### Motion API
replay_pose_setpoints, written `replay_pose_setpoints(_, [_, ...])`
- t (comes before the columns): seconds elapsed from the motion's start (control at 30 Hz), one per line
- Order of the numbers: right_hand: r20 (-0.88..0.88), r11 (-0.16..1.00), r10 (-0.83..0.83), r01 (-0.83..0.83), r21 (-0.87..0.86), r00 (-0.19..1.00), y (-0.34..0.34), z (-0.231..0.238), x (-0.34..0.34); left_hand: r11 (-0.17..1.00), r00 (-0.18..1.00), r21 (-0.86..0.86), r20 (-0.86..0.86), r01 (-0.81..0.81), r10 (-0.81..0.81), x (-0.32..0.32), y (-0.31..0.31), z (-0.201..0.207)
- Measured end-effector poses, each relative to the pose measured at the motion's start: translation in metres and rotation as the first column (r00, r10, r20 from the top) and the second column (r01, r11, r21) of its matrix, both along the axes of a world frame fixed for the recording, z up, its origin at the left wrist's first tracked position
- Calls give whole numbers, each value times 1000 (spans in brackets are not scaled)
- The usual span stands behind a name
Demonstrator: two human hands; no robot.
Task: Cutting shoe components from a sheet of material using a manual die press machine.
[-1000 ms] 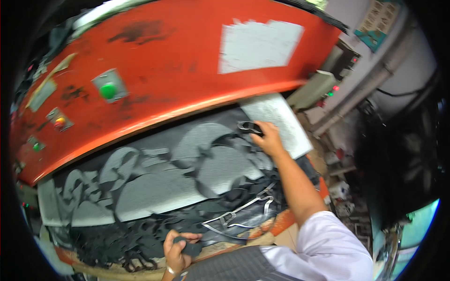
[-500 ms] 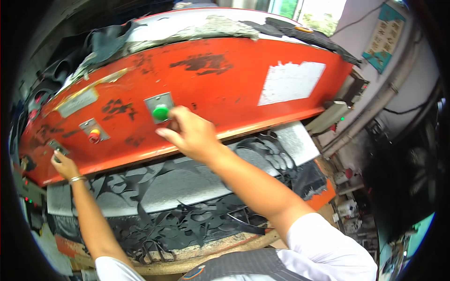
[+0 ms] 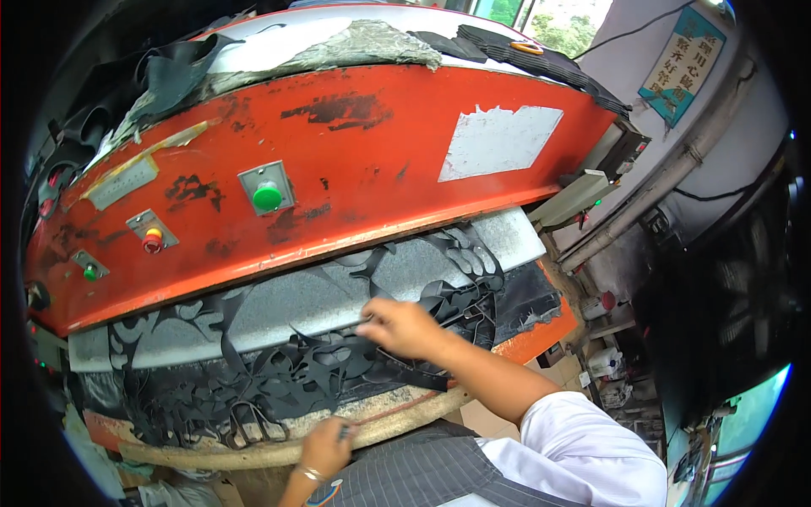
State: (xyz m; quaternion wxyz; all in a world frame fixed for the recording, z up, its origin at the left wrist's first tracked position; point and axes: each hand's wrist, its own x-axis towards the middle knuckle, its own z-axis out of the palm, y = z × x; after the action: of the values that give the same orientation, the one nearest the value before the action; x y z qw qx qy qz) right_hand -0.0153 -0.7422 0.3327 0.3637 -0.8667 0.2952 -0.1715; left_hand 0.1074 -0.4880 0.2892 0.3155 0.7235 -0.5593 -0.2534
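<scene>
we see a scuffed red press beam (image 3: 363, 182), set with a domed green button (image 3: 268, 198) and a red button (image 3: 152, 242), overhanging the back of the pale, rough-grained cutting board (image 3: 287, 308). matte black sheet scraps (image 3: 296, 372), curling and full of curved holes, drape over the board's front edge onto the tabletop (image 3: 524, 304), beside thin looped frames (image 3: 251, 427). a worn, rounded ledge (image 3: 405, 429) runs along the front. our hands are apart: the right hand (image 3: 401, 328), fingers curled, is over the scraps, its forearm (image 3: 490, 380) hiding part of the tabletop; the left hand (image 3: 325, 448) is by the ledge, a small dark piece (image 3: 344, 432) at its fingertips. we cannot tell whether either grips anything.
</scene>
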Motion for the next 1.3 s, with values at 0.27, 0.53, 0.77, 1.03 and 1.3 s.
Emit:
replay_pose_setpoints(0.27, [72, 778, -551, 543, -317, 831, -143, -18, -78, 978, 962, 50, 193, -204, 191, -33, -1, -19])
replay_pose_setpoints(0.53, [-302, 833, -382, 184, -522, 873, -254, -53, -86, 927, 923, 125, 208, -354, 325, -44, -4, -19])
replay_pose_setpoints(0.77, [-174, 828, -315, 180, -531, 933, -274, -89, -110, 898, 861, -46, 266, -437, 433, -46, -11, -27])
replay_pose_setpoints(1.03, [323, 987, -134, 156, -43, 937, -160, -51, -119, 918, 903, -28, 167, -396, 395, -51, -10, -45])
replay_pose_setpoints(1.3, [187, 773, 422, -460, 437, 887, 97, 2, -11, 693, 735, -389, -607, -607, 303, -38, 19, -17])
